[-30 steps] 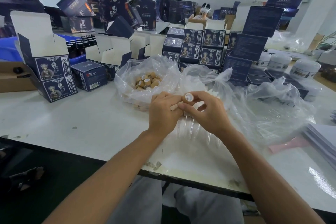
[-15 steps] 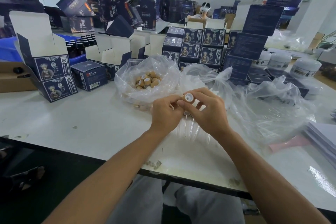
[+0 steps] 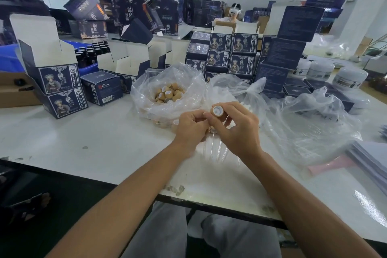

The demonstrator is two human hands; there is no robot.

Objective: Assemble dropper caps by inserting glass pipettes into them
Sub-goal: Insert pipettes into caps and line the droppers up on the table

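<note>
We note a white table (image 3: 88, 138) carrying the whole work area, and we place everything else against the clear plastic bag of caps (image 3: 167, 94) standing at its middle. To the left of that bag stand open dark-blue cartons (image 3: 56, 81); behind it rise stacked cartons of the same print (image 3: 230, 52); to its far right sit white jars (image 3: 349, 76). A second, crumpled clear bag (image 3: 303, 123) lies just right of it. Directly in front of the bag, both hands meet above the table. The right hand (image 3: 238, 130) has its fingers curled and pinches a tan dropper cap (image 3: 217, 110) between thumb and fingertips, the cap's white-lined opening turned up toward the camera, at the top of the hand's grasp. The left hand (image 3: 191, 126) is curled with its fingertips drawn in against the right hand's fingers beside the cap; we cannot tell what, if anything, it holds. Below the hands, glass pipettes (image 3: 213, 148) lie on the table on clear film, nearer the table edge than the bag. A further cap (image 3: 213, 130) shows between the two hands.
</note>
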